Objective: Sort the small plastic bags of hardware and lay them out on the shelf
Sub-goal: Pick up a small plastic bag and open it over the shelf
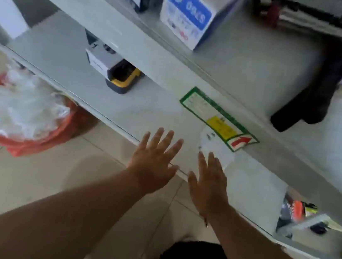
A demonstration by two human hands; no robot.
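In the head view both hands reach forward over the front edge of a pale grey shelf (138, 103). The left hand (155, 160) is spread flat, palm down, fingers apart and straight, holding nothing; its fingertips lie over the shelf top, though whether they press on it cannot be told. The right hand (210, 182) is likewise flat and spread, empty, its fingertips at the near edge of a small clear plastic bag (218, 145) with a few dark bits of hardware inside. That bag lies on the shelf at about 1 o'clock from the right hand, its far side touching or just overlapping a green-bordered label (215, 115) with a yellow patch and a red arrow.

On the same shelf, at 11 o'clock from the left hand and well apart from it, sits a black and yellow tool (123, 79) beside a grey box (99, 61). The shelf above carries a blue and white carton (187, 14) and, at 2 o'clock, a dark object (314, 91) leaning down over the shelf edge.

At 9 o'clock, on the tiled floor (18, 174), a red bag (40, 140) holds a heap of clear plastic bags (19, 105). At 4 o'clock a lower tray (304, 231) holds small mixed items, too blurred to name.
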